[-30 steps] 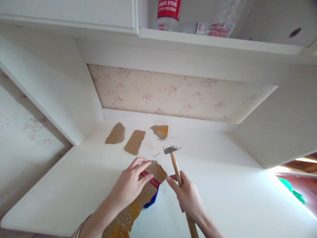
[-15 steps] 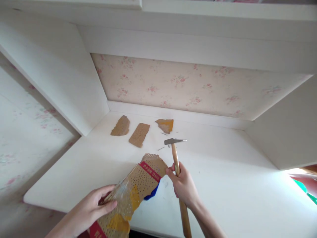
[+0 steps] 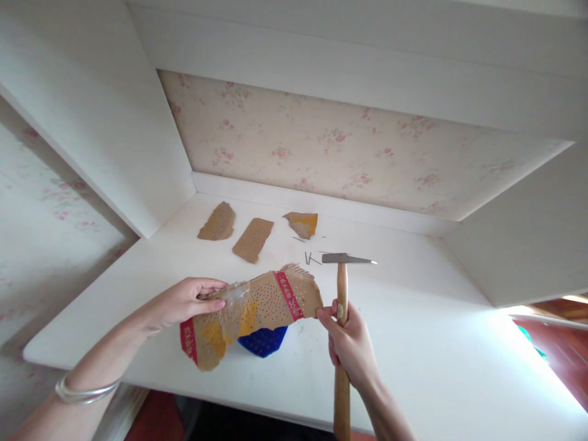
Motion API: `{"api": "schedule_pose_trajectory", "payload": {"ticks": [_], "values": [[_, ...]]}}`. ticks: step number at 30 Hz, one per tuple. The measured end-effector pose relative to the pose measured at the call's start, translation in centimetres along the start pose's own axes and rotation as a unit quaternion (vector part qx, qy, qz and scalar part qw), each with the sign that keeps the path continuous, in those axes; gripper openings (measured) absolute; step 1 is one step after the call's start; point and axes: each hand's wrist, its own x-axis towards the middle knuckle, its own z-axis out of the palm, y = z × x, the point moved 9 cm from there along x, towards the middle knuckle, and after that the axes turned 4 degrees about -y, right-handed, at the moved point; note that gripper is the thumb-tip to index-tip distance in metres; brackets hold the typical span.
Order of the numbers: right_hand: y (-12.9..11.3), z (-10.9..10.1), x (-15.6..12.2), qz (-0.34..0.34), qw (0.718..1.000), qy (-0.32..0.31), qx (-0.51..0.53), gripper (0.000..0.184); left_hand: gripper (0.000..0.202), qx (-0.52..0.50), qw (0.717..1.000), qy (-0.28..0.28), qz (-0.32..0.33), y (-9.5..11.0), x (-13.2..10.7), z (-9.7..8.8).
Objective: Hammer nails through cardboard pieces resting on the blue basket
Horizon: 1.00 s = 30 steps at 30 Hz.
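Observation:
A long torn piece of cardboard (image 3: 269,303), dotted with small holes and crossed by red tape strips, is held up over the white desk. My left hand (image 3: 186,300) pinches its upper left edge between thumb and fingers. Closed around the wooden handle of a hammer (image 3: 342,288) is my right hand (image 3: 349,334), whose thumb and fingertip also touch the cardboard's right corner. The hammer stands upright with its metal head at the top. Partly hidden under the cardboard, a blue object (image 3: 264,343) with a dotted surface sits on the desk.
Several nails (image 3: 312,258) lie loose beyond the hammer head. Toward the back are a brown cardboard scrap (image 3: 217,222), a second perforated scrap (image 3: 253,240) and a yellow-marked scrap (image 3: 303,224). White panels flank the desk (image 3: 427,343), with flowered wallpaper behind.
The cardboard has swung from a steep slant to nearly level, its left end raised by my left hand. More of the blue object shows. My right hand and the hammer have shifted slightly right.

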Motion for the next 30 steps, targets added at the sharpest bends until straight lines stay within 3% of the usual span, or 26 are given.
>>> {"api": "schedule_pose_trajectory", "payload": {"ticks": [7, 12, 18, 25, 30], "values": [[2.6, -0.4, -0.6, 0.029, 0.999, 0.013, 0.019, 0.032, 0.045, 0.141, 0.989, 0.035, 0.019, 0.5, 2.7, -0.4], [3.0, -0.3, -0.3, 0.026, 0.999, 0.014, 0.043, 0.034, 0.051, 0.222, 0.966, 0.123, 0.040, 1.7, 1.9, 0.3], [1.5, -1.4, -0.6, 0.008, 0.997, 0.023, 0.076, 0.035, 0.049, 0.270, 0.939, 0.192, 0.089, 4.6, 0.1, 1.4], [-0.9, -3.6, -1.3, -0.031, 0.993, 0.055, 0.101, 0.036, 0.047, 0.222, 0.960, 0.150, 0.088, 7.8, 0.6, 1.4], [0.8, -3.6, -1.0, 0.006, 0.995, 0.053, 0.084, 0.036, 0.046, 0.302, 0.945, 0.112, 0.063, 5.6, 3.1, 2.2]]}}
